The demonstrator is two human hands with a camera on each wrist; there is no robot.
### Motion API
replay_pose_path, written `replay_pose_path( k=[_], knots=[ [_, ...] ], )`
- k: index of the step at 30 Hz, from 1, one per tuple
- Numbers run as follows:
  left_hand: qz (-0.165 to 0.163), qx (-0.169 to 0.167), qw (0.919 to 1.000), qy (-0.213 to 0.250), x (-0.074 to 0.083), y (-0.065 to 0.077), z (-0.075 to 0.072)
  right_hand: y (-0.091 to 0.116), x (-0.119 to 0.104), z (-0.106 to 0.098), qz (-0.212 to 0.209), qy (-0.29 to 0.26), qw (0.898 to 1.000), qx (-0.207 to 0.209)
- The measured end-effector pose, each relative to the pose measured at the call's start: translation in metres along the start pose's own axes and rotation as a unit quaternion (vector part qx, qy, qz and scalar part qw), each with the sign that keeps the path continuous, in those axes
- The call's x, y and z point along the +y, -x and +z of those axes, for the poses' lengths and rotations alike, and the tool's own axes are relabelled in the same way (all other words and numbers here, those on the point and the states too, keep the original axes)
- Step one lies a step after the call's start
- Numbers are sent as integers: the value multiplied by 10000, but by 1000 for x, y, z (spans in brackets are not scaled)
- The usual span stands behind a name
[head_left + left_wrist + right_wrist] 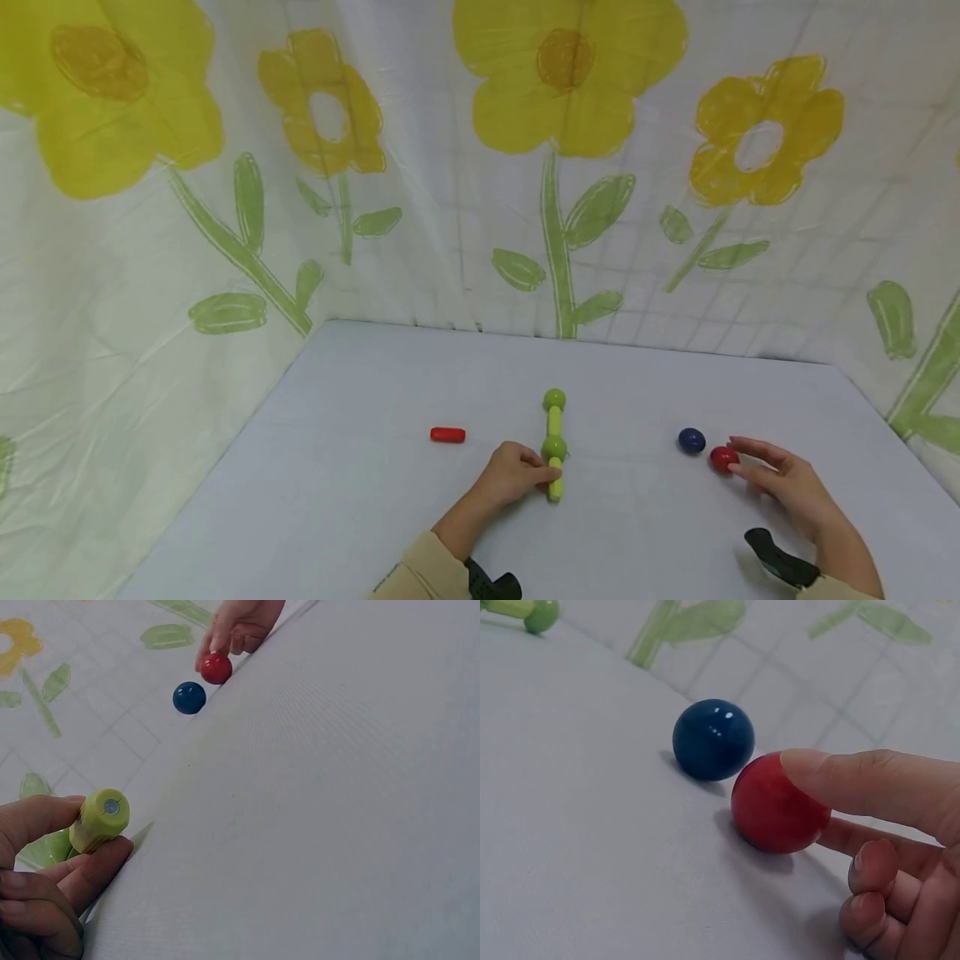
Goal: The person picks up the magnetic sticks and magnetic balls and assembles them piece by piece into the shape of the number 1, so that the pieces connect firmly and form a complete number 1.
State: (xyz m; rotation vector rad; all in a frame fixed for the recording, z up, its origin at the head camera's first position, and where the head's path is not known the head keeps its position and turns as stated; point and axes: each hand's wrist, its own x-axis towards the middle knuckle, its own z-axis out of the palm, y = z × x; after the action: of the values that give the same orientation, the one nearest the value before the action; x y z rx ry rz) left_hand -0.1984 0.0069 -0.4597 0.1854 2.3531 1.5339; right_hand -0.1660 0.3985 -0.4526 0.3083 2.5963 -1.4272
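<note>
My left hand (513, 473) pinches the near yellow-green rod (555, 490) between thumb and fingers. That rod is lined up with a green ball (554, 448), a second yellow-green rod (554, 421) and a far green ball (555, 399), all in one straight row on the table. In the left wrist view, the held rod's end (112, 807) shows a round silvery spot. Over on the right, my right hand (798, 487) holds a glossy red ball (776, 806) between thumb and index finger, its other fingers curled. Just beyond it sits a dark blue ball (714, 740).
A short red rod (447, 434) lies left of the green row. The white table (337, 500) ends at the back against a hanging sheet (435, 275) printed with yellow flowers. Each wrist wears a dark strap, the right one (780, 560) low over the table.
</note>
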Motion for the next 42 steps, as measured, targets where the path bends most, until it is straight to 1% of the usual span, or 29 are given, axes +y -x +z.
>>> replay_pose_path(
  k=[6, 8, 11, 18, 24, 32, 37, 42],
  knots=[
    [-43, -9, 10000, -25, 0, 1, -1, -4, -1, 5, 140, 461, 9988, 119],
    [-45, -6, 10000, -27, 0, 0, -1, -5, -2, 6, 178, 497, 9985, 127],
    [-44, -6, 10000, 14, 0, 0, -1, -7, -2, 6, 258, 471, 9984, 149],
    [-38, 23, 10000, 88, 0, -1, -1, -6, -1, 7, 170, 366, 9991, 153],
    [-30, 40, 9999, 91, -1, -1, 0, -6, -1, 7, 223, 356, 9990, 142],
    [-109, 46, 9999, 35, -1, 0, -1, -6, -3, 14, 260, 112, 9989, 380],
    [-101, 57, 9999, 11, -1, 0, -1, -4, -4, 18, 267, 166, 9982, 505],
    [-99, 36, 9999, 28, 0, 0, 0, -1, 0, 20, 178, 296, 9967, 732]
  ],
)
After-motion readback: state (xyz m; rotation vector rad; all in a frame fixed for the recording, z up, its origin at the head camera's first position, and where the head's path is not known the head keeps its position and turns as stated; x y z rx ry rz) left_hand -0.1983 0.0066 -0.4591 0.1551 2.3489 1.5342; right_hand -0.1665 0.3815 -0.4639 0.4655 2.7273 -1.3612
